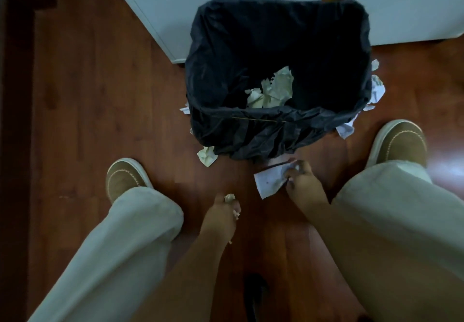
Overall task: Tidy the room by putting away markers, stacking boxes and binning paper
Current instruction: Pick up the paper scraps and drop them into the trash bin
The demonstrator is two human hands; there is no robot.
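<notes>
Down low, both arms reached straight toward the wooden floor (88,95) between the person's two legs. The left hand (222,212) was curled tight round a small crumpled paper wad (229,198), with white bits peeking out at the top and side of the fist. The right hand (301,178) sat a little further forward, at about 1 o'clock from the left one. Its fingers pinched a flatter sheet of paper (270,182) by its right edge, and the sheet stuck out to 9 o'clock of that hand.

The bin (276,133), lined with a black bag, stood at 12 o'clock from the hands, just beside them. Scrunched paper in the bin (272,90) lay at its bottom. More paper lay on the floor round it: a crumpled ball (207,156) at the bin's 7 o'clock corner, and white scraps (376,90) along its 3 o'clock side. A tan shoe (125,178) stood at 9 o'clock and another shoe (401,143) at 2 o'clock.
</notes>
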